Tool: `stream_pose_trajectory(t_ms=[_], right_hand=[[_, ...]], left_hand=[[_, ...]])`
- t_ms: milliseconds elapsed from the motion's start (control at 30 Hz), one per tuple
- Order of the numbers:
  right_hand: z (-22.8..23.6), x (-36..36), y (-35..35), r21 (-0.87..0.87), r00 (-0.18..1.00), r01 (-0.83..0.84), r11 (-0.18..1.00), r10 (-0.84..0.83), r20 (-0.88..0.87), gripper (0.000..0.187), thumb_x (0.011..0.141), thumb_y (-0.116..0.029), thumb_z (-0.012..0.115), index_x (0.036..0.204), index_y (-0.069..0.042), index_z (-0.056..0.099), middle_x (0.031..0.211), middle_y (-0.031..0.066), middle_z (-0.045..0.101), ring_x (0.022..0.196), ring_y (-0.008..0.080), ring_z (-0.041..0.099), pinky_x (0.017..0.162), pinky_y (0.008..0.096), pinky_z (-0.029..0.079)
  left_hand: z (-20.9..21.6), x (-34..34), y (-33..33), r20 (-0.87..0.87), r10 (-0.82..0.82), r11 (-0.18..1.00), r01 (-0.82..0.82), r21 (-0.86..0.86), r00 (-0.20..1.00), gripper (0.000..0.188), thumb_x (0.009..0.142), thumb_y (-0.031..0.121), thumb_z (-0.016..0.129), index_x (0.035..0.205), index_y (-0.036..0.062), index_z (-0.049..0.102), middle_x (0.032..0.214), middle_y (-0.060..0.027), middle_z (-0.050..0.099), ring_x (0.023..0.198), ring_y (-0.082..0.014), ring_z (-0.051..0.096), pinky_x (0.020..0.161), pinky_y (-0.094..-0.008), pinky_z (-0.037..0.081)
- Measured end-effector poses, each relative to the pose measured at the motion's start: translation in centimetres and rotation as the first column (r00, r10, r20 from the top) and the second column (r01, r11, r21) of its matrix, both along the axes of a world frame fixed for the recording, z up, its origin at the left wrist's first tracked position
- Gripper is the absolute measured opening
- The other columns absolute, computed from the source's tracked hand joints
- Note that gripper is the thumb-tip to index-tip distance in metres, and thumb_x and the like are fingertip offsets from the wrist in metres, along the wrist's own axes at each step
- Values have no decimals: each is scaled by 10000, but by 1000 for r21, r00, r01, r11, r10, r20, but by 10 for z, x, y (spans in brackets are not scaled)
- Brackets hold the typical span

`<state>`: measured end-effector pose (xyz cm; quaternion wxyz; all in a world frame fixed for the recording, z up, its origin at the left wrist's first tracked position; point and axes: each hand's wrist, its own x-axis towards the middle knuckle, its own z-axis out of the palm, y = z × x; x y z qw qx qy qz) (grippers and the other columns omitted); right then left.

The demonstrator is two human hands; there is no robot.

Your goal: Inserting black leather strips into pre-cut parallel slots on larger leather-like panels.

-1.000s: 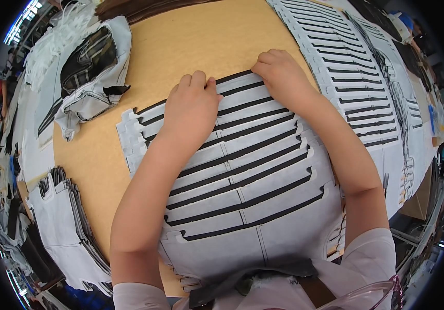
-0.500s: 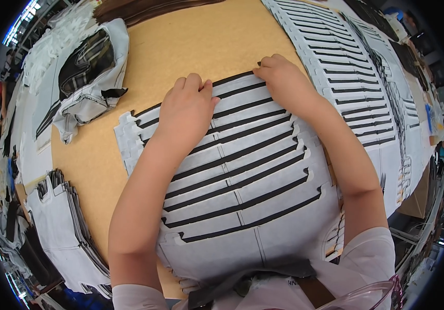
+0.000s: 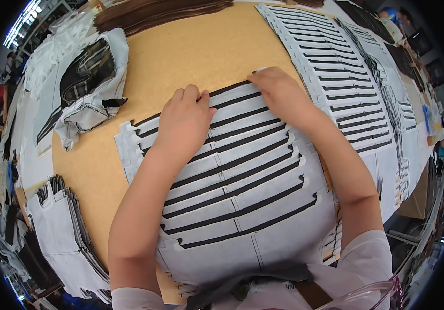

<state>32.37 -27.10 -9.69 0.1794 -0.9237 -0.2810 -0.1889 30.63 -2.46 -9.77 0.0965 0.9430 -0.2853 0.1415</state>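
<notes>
A fanned row of pale grey cut pieces with black edges (image 3: pixel 242 181) lies on the tan board table (image 3: pixel 191 57) in front of me. My left hand (image 3: pixel 183 121) rests palm down on the far left part of the row, fingers together at its top edge. My right hand (image 3: pixel 279 93) presses flat on the far right corner of the row, its fingertips at the topmost piece's end. Neither hand lifts anything.
A long overlapped row of the same grey pieces (image 3: pixel 335 77) runs along the right. A crumpled grey and black piece (image 3: pixel 90 88) lies at the far left. Stacked grey pieces (image 3: pixel 61 232) sit at the left edge, and dark brown sheets (image 3: pixel 160 10) are at the far end.
Both hands have slid slightly toward me and to the left along the top of the row. The pieces stay fanned in place.
</notes>
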Motion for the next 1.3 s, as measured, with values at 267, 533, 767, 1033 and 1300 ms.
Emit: stream_pose_trajectory(t_ms=[267, 533, 767, 1033, 1300], right_hand=[[2, -23, 31, -105, 996, 59, 993, -65, -58, 369, 908, -57, 579, 1259, 57, 588, 1280, 202, 608, 1225, 351, 544, 1076, 406, 410], [21, -35, 31, -86, 933, -127, 988, 90, -349, 383, 944, -90, 568, 1317, -3, 571, 1345, 178, 585, 1293, 333, 509, 1111, 412, 391], [-4, -6, 102, 149, 960, -186, 971, 212, -182, 382, 869, -20, 609, 1248, 24, 596, 1203, 183, 611, 1145, 363, 541, 994, 415, 454], [-6, -15, 138, -64, 955, -281, 958, 272, -118, 402, 736, 74, 579, 1117, 18, 693, 1082, 113, 607, 1021, 299, 542, 927, 359, 482], [-16, -28, 171, -261, 953, -275, 925, 227, -200, 539, 1012, -315, 471, 1479, -58, 387, 1535, 155, 399, 1457, 359, 293, 1180, 537, 212]], left_hand=[[-2, -1, 0, 21, 7, 999, -6, -43, 1000, 330, 875, 196, 697, 1163, 35, 682, 996, -75, 572, 951, -246, 574, 828, -358, 516], [-2, -52, 84, -18, 161, 986, -161, 32, 987, 509, 914, 254, 649, 1377, 86, 523, 1355, -135, 529, 1289, -329, 473, 1109, -511, 328], [-7, -81, 119, -130, 253, 967, -248, 52, 959, 575, 964, 353, 572, 1461, 102, 433, 1527, -163, 391, 1440, -350, 326, 1159, -589, 205], [-8, -78, 120, -118, 245, 969, -246, 8, 962, 568, 973, 372, 556, 1447, 80, 441, 1524, -170, 395, 1437, -352, 329, 1159, -590, 200], [-23, -74, 123, -118, 191, 967, -207, -149, 975, 672, 998, 407, 498, 1518, 38, 286, 1548, -177, 357, 1451, -371, 297, 1171, -571, 190]])
